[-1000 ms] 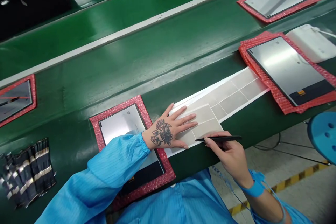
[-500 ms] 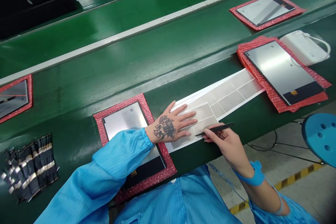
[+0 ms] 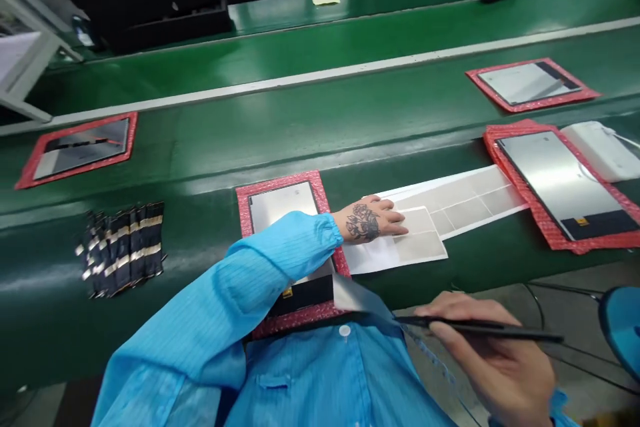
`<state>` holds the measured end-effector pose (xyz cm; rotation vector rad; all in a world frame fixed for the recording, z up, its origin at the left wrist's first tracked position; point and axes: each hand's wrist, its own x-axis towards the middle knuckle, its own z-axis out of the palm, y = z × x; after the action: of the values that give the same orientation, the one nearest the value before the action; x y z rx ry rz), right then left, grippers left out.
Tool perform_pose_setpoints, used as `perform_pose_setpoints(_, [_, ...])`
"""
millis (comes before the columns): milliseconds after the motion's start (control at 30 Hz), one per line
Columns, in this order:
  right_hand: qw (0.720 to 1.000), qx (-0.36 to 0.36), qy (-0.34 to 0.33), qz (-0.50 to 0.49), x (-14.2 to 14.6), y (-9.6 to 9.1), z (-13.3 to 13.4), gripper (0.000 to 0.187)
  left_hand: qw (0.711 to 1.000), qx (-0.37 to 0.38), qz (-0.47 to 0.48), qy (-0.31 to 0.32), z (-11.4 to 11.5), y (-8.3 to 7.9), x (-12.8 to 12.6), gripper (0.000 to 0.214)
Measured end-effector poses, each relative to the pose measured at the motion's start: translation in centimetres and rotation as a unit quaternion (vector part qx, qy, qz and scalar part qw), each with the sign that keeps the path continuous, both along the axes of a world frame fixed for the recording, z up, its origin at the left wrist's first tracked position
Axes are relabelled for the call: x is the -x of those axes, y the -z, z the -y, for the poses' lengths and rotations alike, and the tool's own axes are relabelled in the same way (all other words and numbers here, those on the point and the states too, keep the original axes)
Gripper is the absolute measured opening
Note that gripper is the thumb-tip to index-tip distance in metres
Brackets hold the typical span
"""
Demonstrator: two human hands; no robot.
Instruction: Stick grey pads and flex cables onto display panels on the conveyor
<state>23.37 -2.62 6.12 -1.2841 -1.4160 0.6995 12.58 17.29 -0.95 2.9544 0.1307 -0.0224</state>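
Observation:
My left hand (image 3: 371, 219) lies flat on a white sheet of grey rectangular stickers (image 3: 417, 237), fingers stretched out. A second such sheet (image 3: 470, 197) lies partly under it. Black tweezers (image 3: 485, 329) are pinched in my right hand (image 3: 505, 357), in front of the table edge. At their tip hangs a thin, see-through greyish film piece (image 3: 356, 297), blurred, close to my body. Under my left forearm rests a display panel (image 3: 285, 203) with a dark lower band, on red bubble wrap (image 3: 245, 213); my sleeve covers its middle.
To the left lies a bundle of black strips with gold bands (image 3: 130, 247). Another wrapped panel (image 3: 85, 147) is behind it. Rightward are a panel on stacked red wrap (image 3: 555, 180), a white device (image 3: 610, 150) and a farther panel (image 3: 533, 83). A blue stool (image 3: 623, 327) stands lower right.
My right hand has moved away from the sticker sheet toward my body, with a film piece now at the tweezer tips. My left hand stays on the sheet. The view has tilted up and turned left.

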Motion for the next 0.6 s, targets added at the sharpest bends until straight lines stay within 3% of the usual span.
perform_pose_setpoints(100, [0.998, 0.048, 0.021, -0.023, 0.6, -0.2, -0.8, 0.006, 0.988, 0.081, 0.099, -0.085, 0.0, -2.1, 2.3, 0.052])
perform_pose_setpoints(167, [0.996, 0.073, 0.021, -0.040, 1.0, 0.2, -1.2, 0.004, 0.941, 0.164, 0.201, -0.219, 0.8, -3.8, 6.0, 0.035])
perform_pose_setpoints(233, [0.994, 0.085, 0.020, -0.059, 1.5, 0.9, -1.5, 0.005, 0.842, 0.259, 0.268, -0.389, 3.0, -5.0, 10.7, 0.020])
perform_pose_setpoints(267, [0.994, 0.088, 0.021, -0.065, 1.8, 1.2, -1.6, 0.005, 0.784, 0.316, 0.269, -0.461, 4.6, -5.3, 12.9, 0.024])
perform_pose_setpoints(333, [0.993, 0.092, 0.020, -0.073, 2.3, 1.6, -1.9, 0.007, 0.672, 0.452, 0.234, -0.538, 8.1, -5.1, 16.6, 0.038])
perform_pose_setpoints(467, [0.992, 0.096, 0.003, -0.083, 3.2, 2.2, -2.4, 0.009, 0.468, 0.690, 0.188, -0.520, 13.6, -3.0, 19.1, 0.056])
perform_pose_setpoints(533, [0.992, 0.092, -0.010, -0.091, 3.6, 2.5, -2.6, 0.010, 0.394, 0.743, 0.209, -0.499, 14.5, -2.3, 18.8, 0.058])
perform_pose_setpoints(600, [0.991, 0.091, -0.023, -0.097, 3.8, 2.7, -2.5, 0.010, 0.346, 0.767, 0.227, -0.491, 14.5, -2.0, 18.4, 0.057])
